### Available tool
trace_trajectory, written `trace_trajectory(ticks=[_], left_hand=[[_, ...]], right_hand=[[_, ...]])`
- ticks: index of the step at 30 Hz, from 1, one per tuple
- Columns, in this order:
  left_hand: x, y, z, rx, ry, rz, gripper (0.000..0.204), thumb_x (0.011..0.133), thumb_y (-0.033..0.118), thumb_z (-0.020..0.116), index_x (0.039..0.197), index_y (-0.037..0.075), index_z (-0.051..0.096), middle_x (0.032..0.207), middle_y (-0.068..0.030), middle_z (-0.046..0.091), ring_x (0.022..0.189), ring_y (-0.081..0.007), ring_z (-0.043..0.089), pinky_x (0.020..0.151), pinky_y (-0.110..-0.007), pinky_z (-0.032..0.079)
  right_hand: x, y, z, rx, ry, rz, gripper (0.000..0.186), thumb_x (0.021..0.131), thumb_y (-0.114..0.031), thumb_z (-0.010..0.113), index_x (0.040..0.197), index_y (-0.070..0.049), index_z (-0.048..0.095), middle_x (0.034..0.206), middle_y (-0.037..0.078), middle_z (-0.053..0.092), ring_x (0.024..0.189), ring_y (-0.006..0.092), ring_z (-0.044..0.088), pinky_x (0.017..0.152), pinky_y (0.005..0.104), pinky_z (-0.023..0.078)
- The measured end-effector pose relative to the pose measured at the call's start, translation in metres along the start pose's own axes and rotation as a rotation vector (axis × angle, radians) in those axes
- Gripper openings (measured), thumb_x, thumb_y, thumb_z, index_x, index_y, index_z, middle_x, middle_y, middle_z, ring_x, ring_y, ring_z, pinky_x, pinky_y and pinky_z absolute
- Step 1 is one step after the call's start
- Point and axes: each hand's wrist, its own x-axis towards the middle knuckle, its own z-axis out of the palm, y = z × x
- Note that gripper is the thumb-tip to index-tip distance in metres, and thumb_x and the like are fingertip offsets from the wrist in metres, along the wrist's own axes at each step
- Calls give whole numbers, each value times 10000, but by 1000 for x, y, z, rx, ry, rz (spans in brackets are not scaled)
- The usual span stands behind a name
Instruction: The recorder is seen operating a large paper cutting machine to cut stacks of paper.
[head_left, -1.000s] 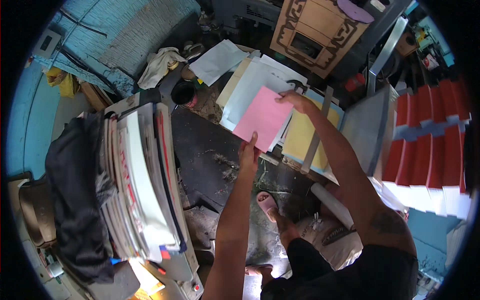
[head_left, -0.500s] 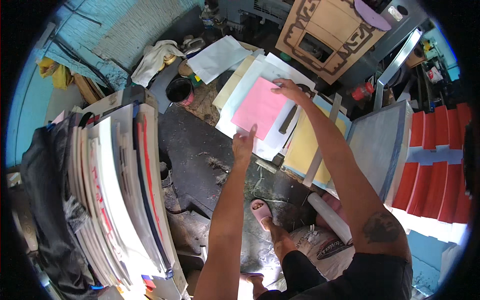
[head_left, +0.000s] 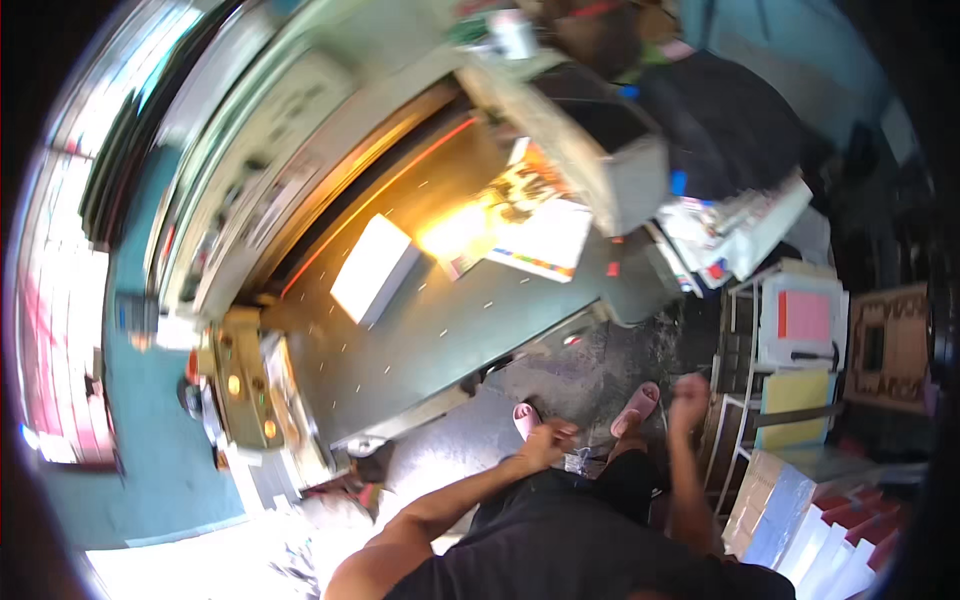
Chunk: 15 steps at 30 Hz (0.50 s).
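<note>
My left hand [head_left: 548, 443] hangs in front of my body, above the floor near one pink slide sandal [head_left: 526, 420]. Off to the right, my right hand [head_left: 690, 403] is raised beside the rack [head_left: 735, 400], apart from it. Motion smears the fingers of both hands, and I make out no object in either. The pink sheets [head_left: 803, 315] lie on white paper [head_left: 770, 350] on the rack to the right, touched by neither hand. A dark tool lies just below them.
Ahead on the left stands a machine with a wide, lit table [head_left: 420, 370]. A white paper stack [head_left: 372, 268] and printed sheets [head_left: 545, 240] lie on it. Yellow sheets [head_left: 790, 405] sit on the right-hand rack, a cut wooden board [head_left: 888, 345] beyond. Red-and-white stacked pieces [head_left: 850, 535] are at lower right.
Both hands have let go of the pink sheets and drawn back toward my body. My view has swung left, so the rack now appears at the right and the machine table ahead.
</note>
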Motion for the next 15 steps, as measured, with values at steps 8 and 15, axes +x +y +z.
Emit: trace_trajectory(ticks=[8,15], left_hand=[[-88,-31,-345,295,1146,226,323,835,254,763,1009,15,633,835,-137,658,774,-278,640,730,-377,520],[59,-73,-579,-305,807,304,513,838,308,796,1173,-20,586,1141,-124,613,1008,-161,596,767,-302,506]], right_hand=[[-200,-273,218,360,-692,-314,410,910,-214,732,1228,6,594,1050,92,620,952,167,614,808,298,525],[-245,-362,369,391,-1150,-127,200,828,-79,630,1021,-25,629,800,26,653,727,108,617,637,293,508]])
